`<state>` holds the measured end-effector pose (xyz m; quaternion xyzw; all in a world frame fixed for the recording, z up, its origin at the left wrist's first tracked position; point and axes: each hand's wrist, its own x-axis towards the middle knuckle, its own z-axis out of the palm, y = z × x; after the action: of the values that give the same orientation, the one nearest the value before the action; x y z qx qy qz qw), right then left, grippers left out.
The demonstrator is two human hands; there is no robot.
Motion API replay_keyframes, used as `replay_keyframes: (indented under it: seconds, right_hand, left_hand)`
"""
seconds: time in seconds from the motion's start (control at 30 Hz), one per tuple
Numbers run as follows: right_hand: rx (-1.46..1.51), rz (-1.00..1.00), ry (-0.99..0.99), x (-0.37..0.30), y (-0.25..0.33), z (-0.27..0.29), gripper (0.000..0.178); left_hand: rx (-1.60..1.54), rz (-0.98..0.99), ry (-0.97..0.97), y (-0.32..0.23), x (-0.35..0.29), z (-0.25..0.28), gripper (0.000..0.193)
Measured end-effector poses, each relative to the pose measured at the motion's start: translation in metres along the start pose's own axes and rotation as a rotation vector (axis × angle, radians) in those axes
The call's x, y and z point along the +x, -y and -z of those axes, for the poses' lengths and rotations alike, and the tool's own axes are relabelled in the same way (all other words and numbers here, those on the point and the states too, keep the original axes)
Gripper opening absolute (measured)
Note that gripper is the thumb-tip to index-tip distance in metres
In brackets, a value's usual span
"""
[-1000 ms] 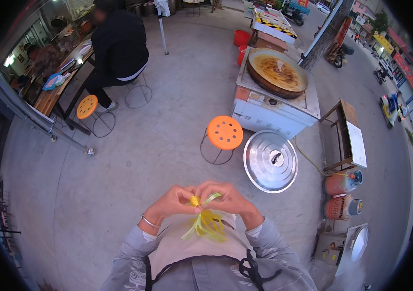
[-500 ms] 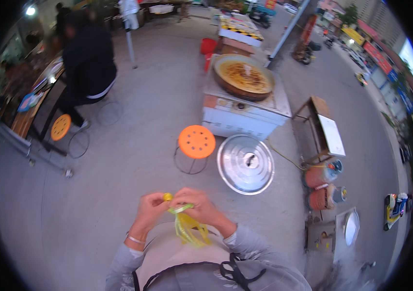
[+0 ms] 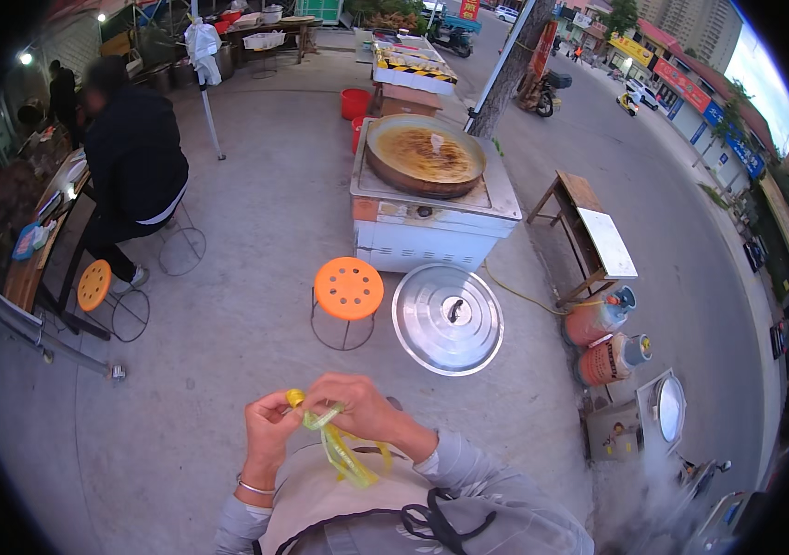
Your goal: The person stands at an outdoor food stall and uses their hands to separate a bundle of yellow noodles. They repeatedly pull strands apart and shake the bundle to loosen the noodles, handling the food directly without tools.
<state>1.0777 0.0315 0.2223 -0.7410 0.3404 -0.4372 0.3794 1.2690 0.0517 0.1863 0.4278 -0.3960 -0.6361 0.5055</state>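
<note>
In front of my body, my left hand (image 3: 269, 427) and my right hand (image 3: 357, 407) are close together, both closed. Between the left fingertips is a small yellow cap-like piece (image 3: 295, 397); its exact kind is unclear. My right fingers grip a crumpled strip of thin yellow-green plastic (image 3: 346, 460), whose loose ends hang over my beige apron (image 3: 306, 481). Part of the strip is hidden behind the right hand. A bracelet (image 3: 254, 487) circles my left wrist.
An orange stool (image 3: 348, 289) and a large metal lid (image 3: 448, 319) are ahead. Behind them is a griddle stand (image 3: 431, 231) with a round pan (image 3: 427, 155). Gas cylinders (image 3: 598, 319) and a small table (image 3: 579, 222) stand right. A person (image 3: 135, 148) sits left.
My hands have shifted slightly left and down in view, still holding the yellow piece and plastic strip. The surroundings have shifted mostly left as the view turned. The seated person stays seated.
</note>
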Motion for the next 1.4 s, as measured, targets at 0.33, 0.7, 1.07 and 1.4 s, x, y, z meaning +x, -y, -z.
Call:
replay_keyframes:
  seconds: [0.33, 0.7, 1.07, 1.4]
  right_hand:
    - [-0.150, -0.028, -0.209, 0.005, 0.002, -0.012, 0.014]
    - [-0.254, 0.160, -0.260, 0.009, -0.001, -0.013, 0.018]
    - [-0.402, 0.234, -0.200, 0.010, 0.009, -0.006, 0.022]
    - [-0.332, 0.141, -0.276, 0.011, 0.004, -0.016, 0.033]
  left_hand:
    - [0.003, -0.014, -0.076, -0.010, -0.004, -0.016, 0.018]
    - [-0.083, 0.002, -0.024, -0.017, -0.010, -0.021, 0.022]
    - [-0.028, -0.139, -0.121, -0.013, -0.011, -0.030, 0.023]
    - [0.153, -0.234, -0.218, -0.002, -0.013, -0.033, 0.022]
